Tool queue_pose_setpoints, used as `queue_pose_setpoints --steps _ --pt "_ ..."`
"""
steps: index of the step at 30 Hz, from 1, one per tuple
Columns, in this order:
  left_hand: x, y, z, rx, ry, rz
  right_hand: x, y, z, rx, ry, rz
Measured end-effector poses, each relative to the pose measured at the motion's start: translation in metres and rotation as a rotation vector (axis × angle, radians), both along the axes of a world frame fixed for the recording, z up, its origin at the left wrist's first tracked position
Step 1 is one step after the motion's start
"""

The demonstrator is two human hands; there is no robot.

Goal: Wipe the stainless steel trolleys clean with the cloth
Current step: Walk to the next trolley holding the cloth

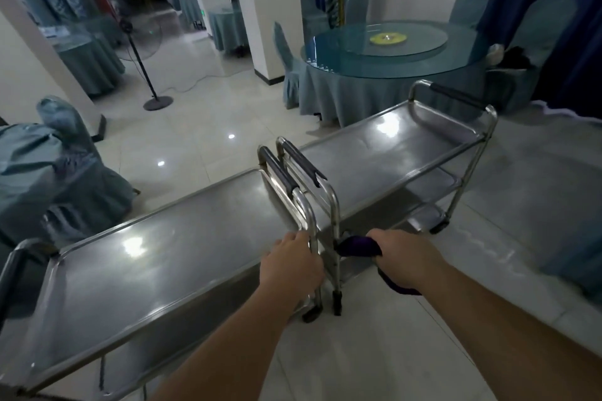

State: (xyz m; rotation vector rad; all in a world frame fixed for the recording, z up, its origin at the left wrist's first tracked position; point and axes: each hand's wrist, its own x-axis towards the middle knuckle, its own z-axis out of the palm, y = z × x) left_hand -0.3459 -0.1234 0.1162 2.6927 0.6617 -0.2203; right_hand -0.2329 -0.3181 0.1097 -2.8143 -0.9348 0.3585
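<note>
Two stainless steel trolleys stand end to end, their black-padded handles almost touching in the middle. The near trolley (156, 270) runs from lower left to centre; the far trolley (397, 153) runs toward the upper right and has lower shelves. My left hand (293, 265) grips the near trolley's upright handle post at its right end. My right hand (404, 257) holds a dark purple cloth (356, 246) bunched against the far trolley's near leg, below its top shelf. A loop of the cloth hangs under my wrist.
A round table (387, 81) with a teal skirt and glass turntable stands behind the far trolley. Covered chairs (55, 169) sit at the left. A pedestal fan (143, 52) and its cable stand on the tiled floor behind. A white pillar (273, 10) rises in the centre back.
</note>
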Motion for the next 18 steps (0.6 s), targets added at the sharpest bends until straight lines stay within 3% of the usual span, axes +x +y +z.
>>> queue_pose_setpoints --steps 7,18 --pt "0.063 0.029 -0.015 0.006 0.001 0.041 0.074 0.034 -0.018 0.017 0.051 0.045" --pt "0.166 0.149 -0.050 -0.058 0.027 0.115 0.197 0.153 -0.031 0.082 0.085 0.058"
